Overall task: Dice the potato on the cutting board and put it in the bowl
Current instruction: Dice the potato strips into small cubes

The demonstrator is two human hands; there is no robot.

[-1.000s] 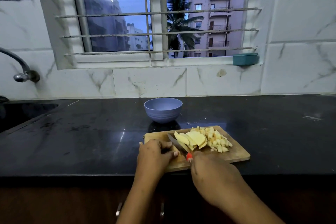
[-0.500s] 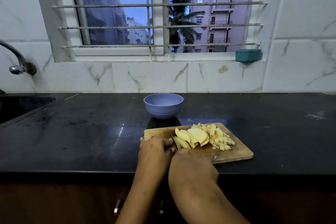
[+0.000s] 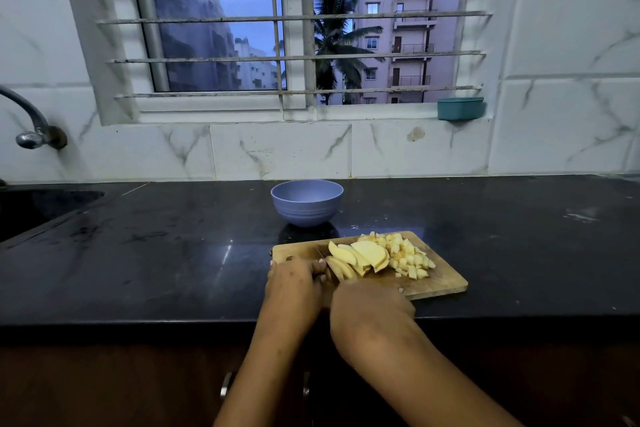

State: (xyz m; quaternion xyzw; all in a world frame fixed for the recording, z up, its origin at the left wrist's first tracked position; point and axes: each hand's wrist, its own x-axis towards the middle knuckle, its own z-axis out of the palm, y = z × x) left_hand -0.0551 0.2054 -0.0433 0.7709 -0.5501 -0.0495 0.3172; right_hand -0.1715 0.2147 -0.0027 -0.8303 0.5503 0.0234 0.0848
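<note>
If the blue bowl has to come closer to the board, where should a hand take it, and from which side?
Probably by the near rim of the bowl, coming from above: it stands upright, mouth open, and its wall curves in to a narrow foot, poor for a side hold. The cutting board lies in front, so a low reach would cross the potato pieces.

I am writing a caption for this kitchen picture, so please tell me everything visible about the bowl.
The bowl is round, pale lavender-blue, matte like plastic, with faint ridges round its lower wall. It stands upright on the black counter, just behind the cutting board and apart from it. What shows of its inside is bare.
</note>
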